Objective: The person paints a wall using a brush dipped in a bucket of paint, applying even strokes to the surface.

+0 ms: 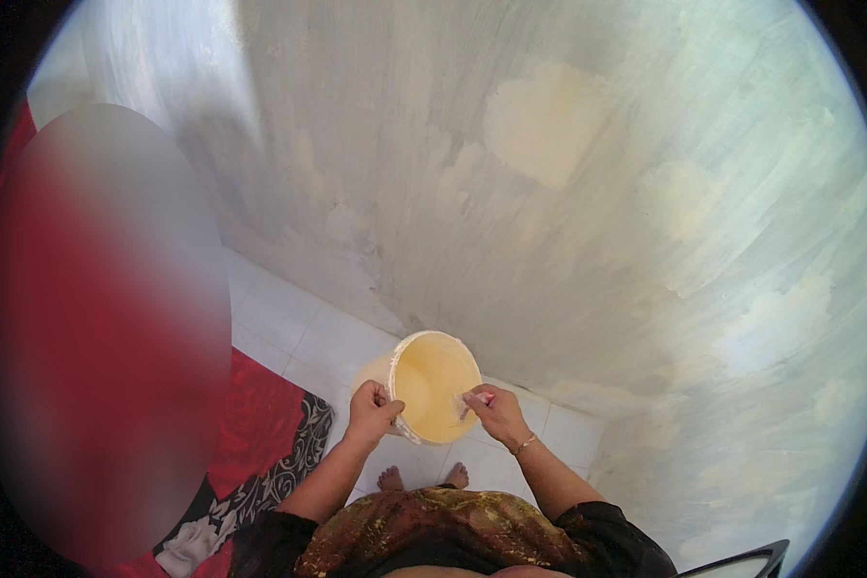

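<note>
A cream plastic bucket [430, 347] is held tilted in front of me, above the tiled floor. Its rim is crusted with pale paint, and the inside is light yellow; how much it holds is hard to tell. My left hand [373, 415] grips the bucket's rim on the left, thumb toward the opening. In my right hand [497, 414], at the right side of the opening, is a small brush [464, 412] with a pinkish handle. The brush head is inside the bucket, by the inner wall. My fingers cover most of the handle.
A grey wall [404, 144] with cream patches [542, 130] rises ahead and to the right. White floor tiles [274, 311] meet its foot. To the left lies a red, black and grey patterned textile [260, 419], partly hidden by a blurred area. A dark-framed object [755, 560] shows at the lower right.
</note>
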Available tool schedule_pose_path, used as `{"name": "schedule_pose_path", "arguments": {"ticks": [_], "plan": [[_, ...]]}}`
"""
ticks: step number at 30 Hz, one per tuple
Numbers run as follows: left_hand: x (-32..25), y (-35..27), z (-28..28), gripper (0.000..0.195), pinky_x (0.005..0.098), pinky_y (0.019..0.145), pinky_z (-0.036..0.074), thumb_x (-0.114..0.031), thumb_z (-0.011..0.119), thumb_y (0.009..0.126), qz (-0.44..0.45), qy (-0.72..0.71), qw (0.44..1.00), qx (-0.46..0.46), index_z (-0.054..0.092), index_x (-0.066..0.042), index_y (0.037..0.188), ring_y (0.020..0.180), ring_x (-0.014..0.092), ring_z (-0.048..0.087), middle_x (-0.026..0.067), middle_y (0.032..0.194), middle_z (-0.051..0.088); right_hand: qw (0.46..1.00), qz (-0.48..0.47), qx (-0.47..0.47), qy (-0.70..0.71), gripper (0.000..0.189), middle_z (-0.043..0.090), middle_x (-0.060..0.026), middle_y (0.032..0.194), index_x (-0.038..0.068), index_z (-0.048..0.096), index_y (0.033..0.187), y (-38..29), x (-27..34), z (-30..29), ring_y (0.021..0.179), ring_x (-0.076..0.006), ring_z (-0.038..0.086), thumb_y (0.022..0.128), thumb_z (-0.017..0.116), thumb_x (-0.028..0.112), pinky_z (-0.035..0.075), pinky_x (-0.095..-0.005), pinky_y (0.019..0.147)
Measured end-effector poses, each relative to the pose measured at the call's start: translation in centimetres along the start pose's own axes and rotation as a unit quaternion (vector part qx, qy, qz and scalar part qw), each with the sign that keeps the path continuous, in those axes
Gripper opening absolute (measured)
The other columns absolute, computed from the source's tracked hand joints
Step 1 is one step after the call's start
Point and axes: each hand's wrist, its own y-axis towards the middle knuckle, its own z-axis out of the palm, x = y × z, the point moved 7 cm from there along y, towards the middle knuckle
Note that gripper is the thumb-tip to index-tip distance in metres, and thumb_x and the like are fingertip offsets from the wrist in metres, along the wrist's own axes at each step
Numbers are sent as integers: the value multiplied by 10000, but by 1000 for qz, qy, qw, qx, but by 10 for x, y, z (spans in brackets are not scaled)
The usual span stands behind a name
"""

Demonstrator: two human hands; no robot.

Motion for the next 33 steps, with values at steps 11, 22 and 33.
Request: {"name": "schedule_pose_path", "arguments": {"ticks": [11,22,33], "plan": [[-2,1,-4,221,263,446,417,2,651,675,8,-87,996,-17,458,-57,764,506,124,501,34,649,512,909,143,-19,390,189,599,-47,654,-6,627,880,24,1,-59,512,-95,526,879,529,155,418,-220,449],[8,-9,-28,212,264,465,410,16,639,656,-19,-89,993,-72,476,-45,777,525,131,503,38,669,518,926,-290,-199,-135,158,628,-96,745,-5,626,913,92,253,-168,624,-185,585,808,618,112,467,-276,585],[43,-31,-77,238,253,407,382,45,631,641,0,-143,977,-158,434,-61,723,460,117,469,30,617,479,738,-442,-364,-357,182,646,-92,771,69,653,935,122,444,-261,684,-150,615,842,590,212,480,-264,631]]}}
